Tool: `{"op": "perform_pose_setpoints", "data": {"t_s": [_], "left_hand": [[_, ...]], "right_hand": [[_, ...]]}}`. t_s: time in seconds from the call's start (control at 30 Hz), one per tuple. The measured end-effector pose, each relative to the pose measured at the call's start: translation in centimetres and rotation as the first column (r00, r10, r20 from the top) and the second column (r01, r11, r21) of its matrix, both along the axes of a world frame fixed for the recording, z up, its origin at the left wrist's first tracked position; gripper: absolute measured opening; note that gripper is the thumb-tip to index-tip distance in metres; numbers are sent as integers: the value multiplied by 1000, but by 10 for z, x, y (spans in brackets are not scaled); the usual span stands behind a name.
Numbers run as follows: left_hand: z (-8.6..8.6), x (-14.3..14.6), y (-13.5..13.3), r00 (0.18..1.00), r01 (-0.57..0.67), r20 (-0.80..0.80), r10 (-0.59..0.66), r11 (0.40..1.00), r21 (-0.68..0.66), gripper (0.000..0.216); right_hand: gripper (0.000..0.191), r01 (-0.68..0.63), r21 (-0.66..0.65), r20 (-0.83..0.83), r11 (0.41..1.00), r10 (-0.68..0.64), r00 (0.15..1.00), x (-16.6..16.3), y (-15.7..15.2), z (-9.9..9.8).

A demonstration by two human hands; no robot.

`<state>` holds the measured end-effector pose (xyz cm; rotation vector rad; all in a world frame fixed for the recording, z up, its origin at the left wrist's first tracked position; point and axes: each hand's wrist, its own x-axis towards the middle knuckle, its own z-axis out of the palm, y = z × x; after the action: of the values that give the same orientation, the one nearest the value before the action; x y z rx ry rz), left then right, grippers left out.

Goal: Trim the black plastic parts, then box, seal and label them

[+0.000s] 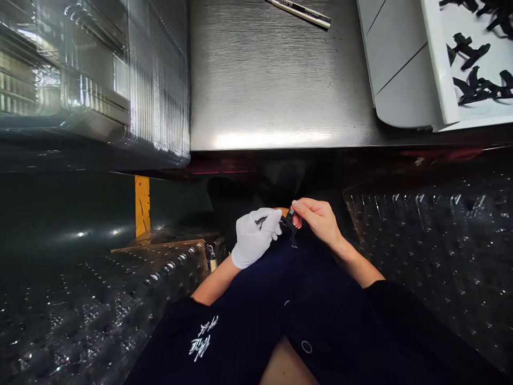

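My left hand (256, 238), in a white glove, is closed around one end of a small black plastic part (289, 220). Bare and pinching, my right hand (318, 216) grips the same part at its upper right end between thumb and fingers. The part has a branched shape, and a dark curved arm of it hangs below my fingers. Both hands are close together in front of my body, below the table's front edge. A small orange patch (281, 210) shows behind the part; what it belongs to is hidden.
A metal table (272, 80) lies ahead, with a pen-like tool (304, 14) at its back. Stacked clear plastic trays (156, 80) stand at left. A white bin (436, 69) at right holds several black parts (475, 88). Bubble-textured dark plastic (436, 251) flanks me on both sides.
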<state>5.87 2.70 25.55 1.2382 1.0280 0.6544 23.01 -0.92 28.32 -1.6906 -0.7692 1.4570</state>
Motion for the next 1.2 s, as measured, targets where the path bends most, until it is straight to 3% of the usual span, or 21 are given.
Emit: {"op": "perform_pose_setpoints", "data": {"t_s": [0.17, 0.3, 0.4, 0.6, 0.8, 1.03, 1.2], "left_hand": [[-5, -2, -1, 995, 8, -97, 17, 968, 253, 43], [-4, -4, 3, 979, 53, -197, 58, 855, 515, 43], [-3, -2, 7, 957, 45, -253, 144, 784, 619, 46], [3, 6, 21, 942, -88, -219, 256, 814, 574, 46], [14, 11, 33, 911, -237, -144, 387, 776, 585, 44], [13, 11, 36, 889, -285, -144, 436, 770, 571, 41], [13, 11, 37, 872, -256, -165, 461, 716, 650, 36]], "right_hand": [[55, 0, 15, 16, 1000, 0, 1000, 0, 0, -1], [52, -8, 53, 23, 999, 7, 1000, 0, 3, -1], [51, -23, 80, 34, 997, 21, 999, 0, 9, -2], [51, -79, 210, 86, 975, 62, 994, 1, 34, 1], [45, -81, 305, 58, 949, 66, 996, -4, 52, 6], [47, -58, 287, 29, 956, 52, 998, -8, 55, 2], [47, -36, 267, 18, 963, 32, 999, -8, 56, 2]]}}
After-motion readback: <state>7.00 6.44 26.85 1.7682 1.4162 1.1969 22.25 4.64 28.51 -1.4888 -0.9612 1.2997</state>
